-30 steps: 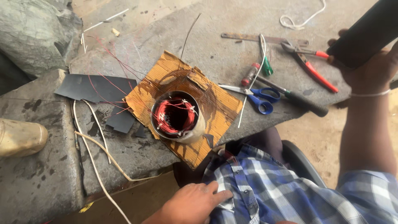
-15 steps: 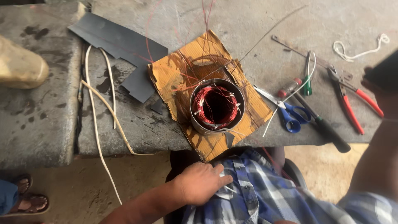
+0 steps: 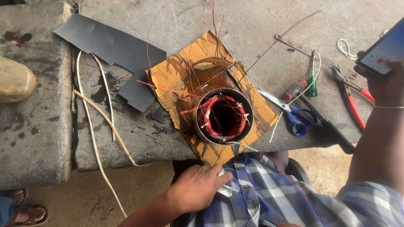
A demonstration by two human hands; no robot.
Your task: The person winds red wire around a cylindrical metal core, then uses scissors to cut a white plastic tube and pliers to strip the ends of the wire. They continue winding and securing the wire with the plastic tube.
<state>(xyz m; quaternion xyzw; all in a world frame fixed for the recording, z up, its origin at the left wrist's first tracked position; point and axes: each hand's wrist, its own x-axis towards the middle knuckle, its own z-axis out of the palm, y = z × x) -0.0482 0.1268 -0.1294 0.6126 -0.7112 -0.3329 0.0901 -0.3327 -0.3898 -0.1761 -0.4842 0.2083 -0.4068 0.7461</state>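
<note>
Soft, even daylight with faint shadows, no glare; sharp throughout, slight wide-angle stretch at edges.

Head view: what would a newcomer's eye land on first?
The stator wound with red wire, on torn cardboard mid-bench. Next, the phone in the right hand at the right edge, and the left hand on the plaid shirt below.

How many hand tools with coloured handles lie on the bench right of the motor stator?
3: blue-handled scissors nearest the stator, a green-handled screwdriver above them, and red-handled pliers below the right hand. The dark-handled tool is not counted; more may lie out of view.
</note>
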